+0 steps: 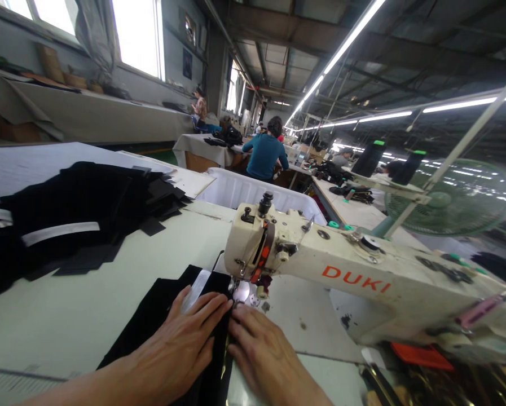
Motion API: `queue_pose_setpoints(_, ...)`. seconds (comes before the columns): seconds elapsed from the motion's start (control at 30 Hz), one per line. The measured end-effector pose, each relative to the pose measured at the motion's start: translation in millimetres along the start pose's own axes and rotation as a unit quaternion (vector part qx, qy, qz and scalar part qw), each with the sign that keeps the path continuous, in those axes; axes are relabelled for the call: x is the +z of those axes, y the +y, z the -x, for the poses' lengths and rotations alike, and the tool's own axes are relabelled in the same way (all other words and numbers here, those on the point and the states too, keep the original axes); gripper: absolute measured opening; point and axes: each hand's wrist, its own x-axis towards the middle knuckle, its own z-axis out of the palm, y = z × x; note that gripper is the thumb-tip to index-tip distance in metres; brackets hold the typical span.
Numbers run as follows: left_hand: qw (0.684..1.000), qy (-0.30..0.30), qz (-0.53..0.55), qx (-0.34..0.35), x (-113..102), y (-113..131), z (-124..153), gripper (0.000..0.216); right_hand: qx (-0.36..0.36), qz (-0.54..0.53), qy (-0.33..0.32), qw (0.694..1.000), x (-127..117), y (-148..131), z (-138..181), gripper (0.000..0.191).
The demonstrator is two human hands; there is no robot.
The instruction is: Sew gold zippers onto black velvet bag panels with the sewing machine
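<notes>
My left hand (180, 341) lies flat, fingers stretched out, on a black fabric piece (151, 318) with a white strip (197, 288) along it. My right hand (263, 349) rests beside it, fingers pressed down on the fabric's right edge. Both sets of fingertips point at the presser foot (238, 291) of a cream sewing machine (354, 279) marked DUKI. The fabric runs under the needle area.
A heap of black cut pieces (75, 217) with white strips lies on the table (66, 316) at the left. A white bin (256, 194) stands behind the machine. A green fan (460, 197) is at right. A person in a teal top (264, 153) sits ahead.
</notes>
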Motion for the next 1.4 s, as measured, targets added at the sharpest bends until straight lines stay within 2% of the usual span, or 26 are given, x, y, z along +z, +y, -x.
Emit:
queue_pose_setpoints(0.2,0.999,0.041,-0.021,0.010,13.5,-15.7,-2.9,0.057,0.004,0.029,0.027,0.999,4.6,2.5,-4.1,0.037)
queue_pose_setpoints(0.37,0.997,0.060,0.029,0.029,7.6,-13.8,-5.4,0.057,0.001,0.059,0.066,0.996,8.6,3.1,-2.2,0.037)
queue_pose_setpoints(0.5,0.996,0.080,0.002,0.047,5.7,-13.1,-7.1,0.053,0.004,0.069,0.048,0.996,10.4,3.9,-2.3,0.038)
queue_pose_setpoints(0.67,0.995,0.067,-0.051,0.047,16.1,-22.4,-10.8,0.052,0.017,0.069,0.024,0.997,7.7,5.5,-5.4,0.040)
queue_pose_setpoints(0.83,0.996,0.057,-0.059,0.037,18.3,-23.6,-12.4,0.051,0.022,0.049,0.007,0.999,3.9,6.6,-8.0,0.040)
queue_pose_setpoints(1.03,0.994,0.071,-0.055,0.056,19.9,-24.1,-11.0,0.053,0.026,0.060,0.023,0.998,6.6,3.6,-5.6,0.043)
queue_pose_setpoints(1.4,0.996,0.037,-0.077,0.036,17.6,-24.0,-17.8,0.053,0.036,0.060,0.019,0.997,6.4,6.9,-7.9,0.044)
